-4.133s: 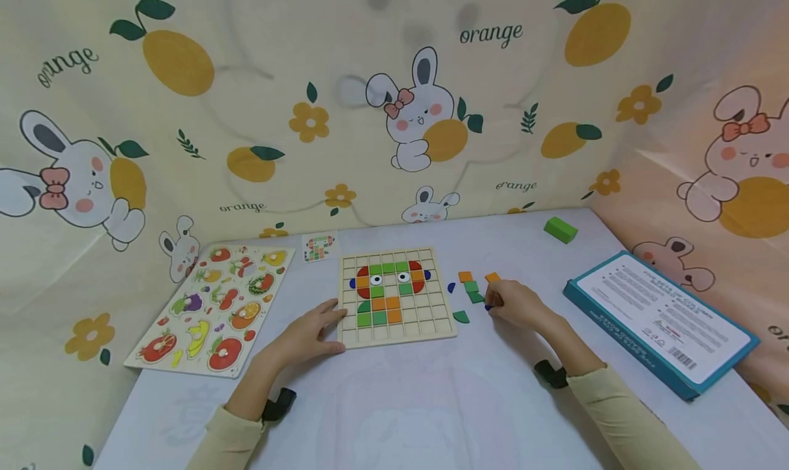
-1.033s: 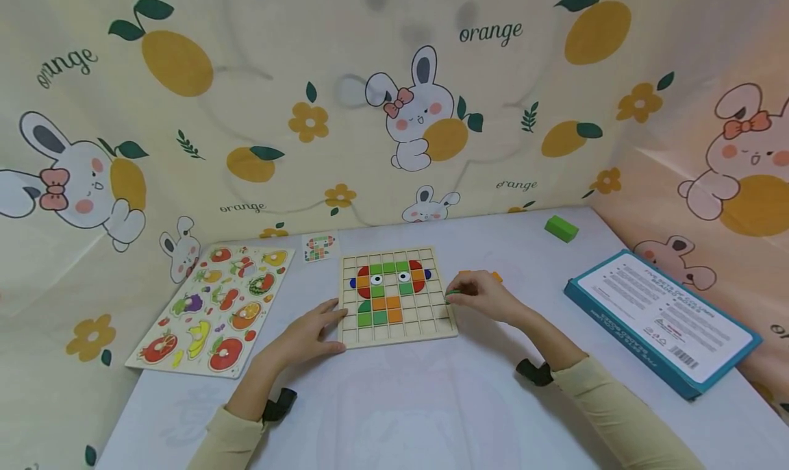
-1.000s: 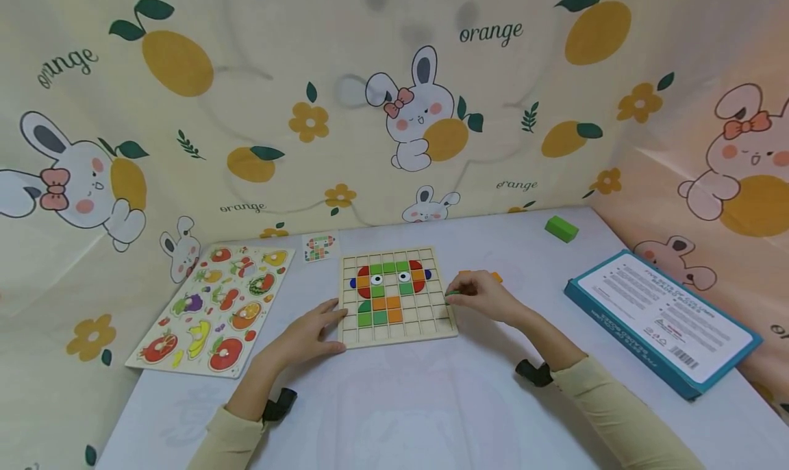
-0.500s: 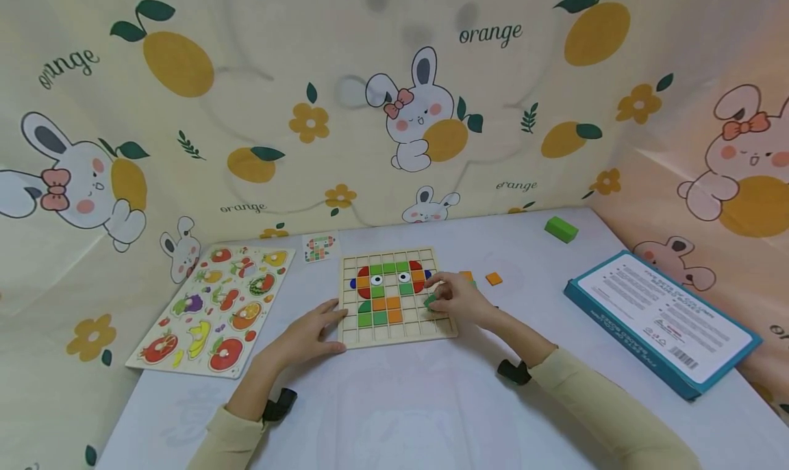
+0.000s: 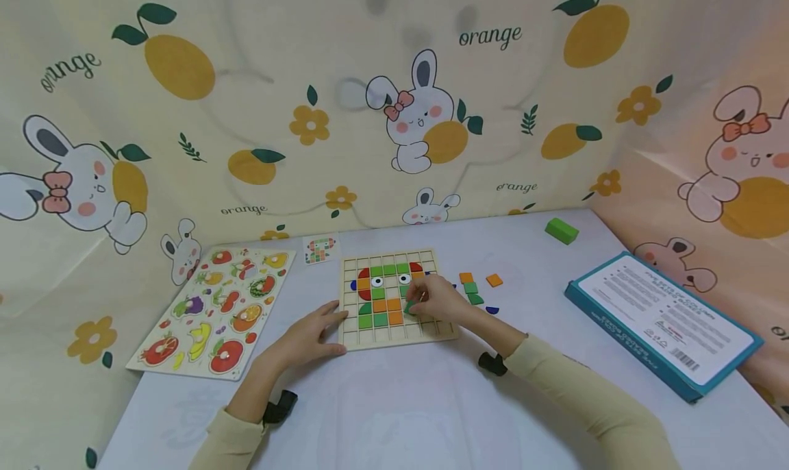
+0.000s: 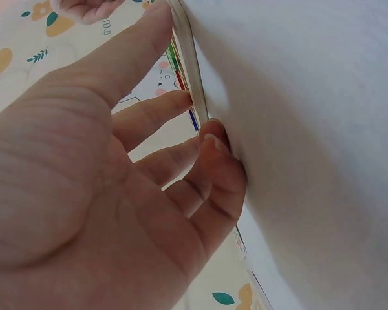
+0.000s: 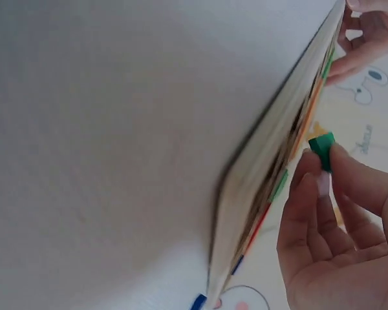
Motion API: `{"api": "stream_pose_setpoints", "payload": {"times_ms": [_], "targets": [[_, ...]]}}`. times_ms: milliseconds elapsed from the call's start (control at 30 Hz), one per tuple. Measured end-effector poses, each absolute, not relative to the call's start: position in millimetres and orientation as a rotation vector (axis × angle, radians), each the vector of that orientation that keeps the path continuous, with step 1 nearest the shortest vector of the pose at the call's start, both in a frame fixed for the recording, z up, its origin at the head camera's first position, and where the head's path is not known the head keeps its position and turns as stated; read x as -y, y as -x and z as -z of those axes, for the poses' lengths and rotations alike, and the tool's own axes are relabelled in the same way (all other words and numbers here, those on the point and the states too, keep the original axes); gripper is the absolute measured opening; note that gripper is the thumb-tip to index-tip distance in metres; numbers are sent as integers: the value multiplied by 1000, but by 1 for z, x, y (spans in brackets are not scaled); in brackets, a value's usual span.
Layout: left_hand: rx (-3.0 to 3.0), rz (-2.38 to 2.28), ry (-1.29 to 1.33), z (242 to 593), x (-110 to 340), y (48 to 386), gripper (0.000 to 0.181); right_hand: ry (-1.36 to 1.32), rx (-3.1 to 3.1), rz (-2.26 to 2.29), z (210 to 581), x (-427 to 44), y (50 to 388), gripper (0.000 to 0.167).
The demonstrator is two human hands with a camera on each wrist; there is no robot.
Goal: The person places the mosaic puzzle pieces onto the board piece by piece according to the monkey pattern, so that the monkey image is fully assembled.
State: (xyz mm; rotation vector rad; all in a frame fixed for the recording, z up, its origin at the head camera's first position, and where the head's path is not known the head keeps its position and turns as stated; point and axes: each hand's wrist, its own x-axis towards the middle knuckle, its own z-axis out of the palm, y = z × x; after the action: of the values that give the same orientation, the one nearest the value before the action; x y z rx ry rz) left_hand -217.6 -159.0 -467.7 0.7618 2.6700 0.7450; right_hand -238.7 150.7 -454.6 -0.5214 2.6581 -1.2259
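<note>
A wooden grid board [image 5: 425,331] lies on the table with red, green, orange and blue tiles and two eye tiles set in its cells. My left hand [image 5: 308,336] rests against its left side, thumb near the front corner, fingers along the edge. Over the board's right half, my right hand [image 5: 439,299] pinches a green tile [image 7: 322,150] between thumb and fingertips. In the right wrist view that tile is held apart from the board's surface. My right hand hides part of the red and blue tiles at the board's right.
Right of the board lie loose tiles: an orange square [image 5: 494,279], a green square [image 5: 471,288], a blue half-round [image 5: 492,310] and others. A pattern card [image 5: 320,249] sits behind. A fruit puzzle board [image 5: 212,312] is left; a blue box [image 5: 662,323] and green block [image 5: 561,231] are right.
My right hand took up the green quarter-round tile from beside the board and carried it left over the grid. The loose tiles show again. My left hand has stayed at the board's edge.
</note>
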Motion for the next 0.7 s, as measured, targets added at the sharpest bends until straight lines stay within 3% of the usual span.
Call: {"api": "stream_pose_setpoints", "payload": {"times_ms": [133,700], "targets": [[-2676,-742,-763,467,158,218,72,529,-2631,1242,457,-149,238,7],[-2681,-750,-745,471,159,219,72,593,-2673,1082,463,-145,233,21]]}}
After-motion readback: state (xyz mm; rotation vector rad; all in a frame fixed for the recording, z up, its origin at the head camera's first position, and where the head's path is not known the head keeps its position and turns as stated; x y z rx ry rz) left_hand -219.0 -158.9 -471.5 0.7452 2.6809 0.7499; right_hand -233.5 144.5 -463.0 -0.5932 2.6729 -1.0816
